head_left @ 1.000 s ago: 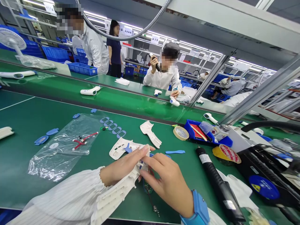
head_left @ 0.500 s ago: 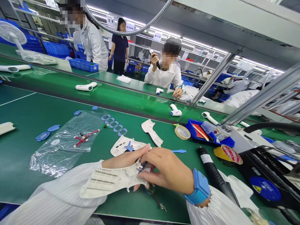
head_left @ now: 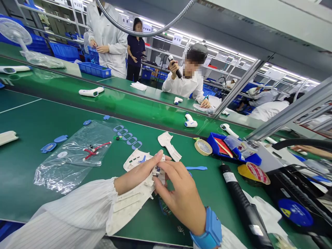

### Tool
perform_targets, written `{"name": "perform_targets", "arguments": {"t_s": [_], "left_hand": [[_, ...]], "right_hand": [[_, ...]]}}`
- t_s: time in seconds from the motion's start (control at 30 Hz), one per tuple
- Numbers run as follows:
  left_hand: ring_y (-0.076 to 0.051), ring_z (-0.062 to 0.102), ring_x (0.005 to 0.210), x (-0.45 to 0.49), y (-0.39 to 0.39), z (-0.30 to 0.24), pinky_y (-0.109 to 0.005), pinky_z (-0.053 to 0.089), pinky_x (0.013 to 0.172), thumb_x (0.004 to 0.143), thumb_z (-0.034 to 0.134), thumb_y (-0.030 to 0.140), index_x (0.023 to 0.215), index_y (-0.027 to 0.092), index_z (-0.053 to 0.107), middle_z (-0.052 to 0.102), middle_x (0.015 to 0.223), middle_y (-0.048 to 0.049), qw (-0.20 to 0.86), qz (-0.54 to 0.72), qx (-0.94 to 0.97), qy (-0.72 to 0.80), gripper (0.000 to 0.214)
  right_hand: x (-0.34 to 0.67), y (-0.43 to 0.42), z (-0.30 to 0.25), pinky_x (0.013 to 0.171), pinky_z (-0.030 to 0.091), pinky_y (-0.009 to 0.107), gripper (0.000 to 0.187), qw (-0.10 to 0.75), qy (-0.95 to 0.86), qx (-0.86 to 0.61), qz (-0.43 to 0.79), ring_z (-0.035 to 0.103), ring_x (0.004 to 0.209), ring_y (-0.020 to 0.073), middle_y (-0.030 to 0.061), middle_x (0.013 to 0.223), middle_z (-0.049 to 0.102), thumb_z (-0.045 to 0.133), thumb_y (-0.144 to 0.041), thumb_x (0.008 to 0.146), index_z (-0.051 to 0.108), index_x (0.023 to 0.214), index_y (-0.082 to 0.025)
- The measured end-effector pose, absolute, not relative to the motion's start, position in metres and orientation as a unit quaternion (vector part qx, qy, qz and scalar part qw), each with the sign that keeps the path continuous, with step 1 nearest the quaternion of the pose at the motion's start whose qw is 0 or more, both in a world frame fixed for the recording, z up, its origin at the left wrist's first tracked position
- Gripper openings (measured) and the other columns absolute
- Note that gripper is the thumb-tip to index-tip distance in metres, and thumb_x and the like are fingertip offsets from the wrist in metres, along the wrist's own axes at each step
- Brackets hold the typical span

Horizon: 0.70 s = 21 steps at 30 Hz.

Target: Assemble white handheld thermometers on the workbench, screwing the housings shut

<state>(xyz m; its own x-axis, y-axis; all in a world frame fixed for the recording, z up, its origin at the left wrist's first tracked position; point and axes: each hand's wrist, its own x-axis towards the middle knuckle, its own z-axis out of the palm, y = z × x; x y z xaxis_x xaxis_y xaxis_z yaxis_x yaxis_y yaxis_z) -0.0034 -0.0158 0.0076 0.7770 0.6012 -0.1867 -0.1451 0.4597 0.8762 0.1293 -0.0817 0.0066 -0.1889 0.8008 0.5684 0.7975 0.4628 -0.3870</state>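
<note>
In the head view, with the hands as the centre of the dial and twelve o'clock away from the person, the left hand (head_left: pixel 137 174) grasps a white plastic half-shell with a ribbed handle (head_left: pixel 129 207), whose handle points to seven o'clock. The right hand (head_left: pixel 181 193), with a blue square-cased band (head_left: pixel 207 230) on its wrist, has its thumb and forefinger closed on the shell's upper end; whether they also pinch a small part there, I cannot tell. Just below, a green circuit board (head_left: pixel 164 206) is partly hidden by the right hand.

At eleven o'clock, close to the left hand, a second white half-shell with slots and a blue insert (head_left: pixel 133 163) rests on the green tabletop (head_left: pixel 212 200). A slimmer curved white shell piece (head_left: pixel 169 147) lies at one o'clock. A flat blue plastic stick (head_left: pixel 196 168) is near the right hand, toward three. A cream tape roll (head_left: pixel 203 147) sits at two, touching or just beside a blue plastic tray (head_left: pixel 255 159). A long black cylindrical screwdriver (head_left: pixel 240 197) lies at four. Toward nine, a clear plastic bag (head_left: pixel 59 174) lies flat, with red wires (head_left: pixel 94 152) on it.
</note>
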Motion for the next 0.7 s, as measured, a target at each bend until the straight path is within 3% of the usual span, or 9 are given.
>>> {"name": "perform_targets", "arguments": {"t_s": [0.13, 0.27, 0.37, 0.7], "left_hand": [[-0.013, 0.053, 0.056, -0.002, -0.013, 0.003, -0.025, 0.041, 0.058, 0.085, 0.039, 0.061, 0.122, 0.021, 0.05, 0.059, 0.068, 0.0014, 0.828, 0.206, 0.458, 0.249, 0.055], [-0.012, 0.049, 0.047, -0.002, -0.01, 0.004, -0.025, 0.039, 0.05, 0.082, 0.031, 0.068, 0.094, 0.014, 0.062, 0.058, 0.062, -0.0008, 0.81, 0.168, 0.485, 0.283, 0.063], [-0.014, 0.051, 0.046, -0.003, -0.008, 0.004, -0.025, 0.038, 0.047, 0.08, 0.027, 0.072, 0.072, 0.014, 0.061, 0.057, 0.054, -0.0025, 0.79, 0.135, 0.509, 0.313, 0.068], [-0.011, 0.045, 0.034, -0.001, -0.003, -0.003, -0.023, 0.034, 0.04, 0.081, 0.025, 0.071, 0.064, 0.014, 0.06, 0.049, 0.041, -0.0002, 0.834, 0.086, 0.485, 0.249, 0.069]], "right_hand": [[0.13, -0.084, 0.004, 0.07, 0.046, 0.033, 0.025, 0.397, -0.735, -0.547, 0.049, 0.056, 0.08, 0.0194, 0.0035, 0.084, 0.06, 0.06, -0.018, 0.079, 0.052, 0.103, -0.02], [0.131, -0.082, 0.001, 0.08, 0.046, 0.034, 0.034, 0.419, -0.706, -0.563, 0.093, 0.055, 0.094, 0.0203, 0.0051, 0.1, 0.058, 0.063, -0.017, 0.075, 0.05, 0.106, -0.021], [0.131, -0.078, 0.001, 0.08, 0.045, 0.033, 0.037, 0.425, -0.691, -0.573, 0.116, 0.054, 0.09, 0.0185, 0.0035, 0.099, 0.057, 0.063, -0.015, 0.072, 0.048, 0.105, -0.021], [0.134, -0.069, -0.003, 0.068, 0.044, 0.026, 0.04, 0.45, -0.687, -0.542, 0.177, 0.047, 0.075, 0.0138, -0.0005, 0.087, 0.048, 0.062, -0.013, 0.065, 0.04, 0.098, -0.021]]}}
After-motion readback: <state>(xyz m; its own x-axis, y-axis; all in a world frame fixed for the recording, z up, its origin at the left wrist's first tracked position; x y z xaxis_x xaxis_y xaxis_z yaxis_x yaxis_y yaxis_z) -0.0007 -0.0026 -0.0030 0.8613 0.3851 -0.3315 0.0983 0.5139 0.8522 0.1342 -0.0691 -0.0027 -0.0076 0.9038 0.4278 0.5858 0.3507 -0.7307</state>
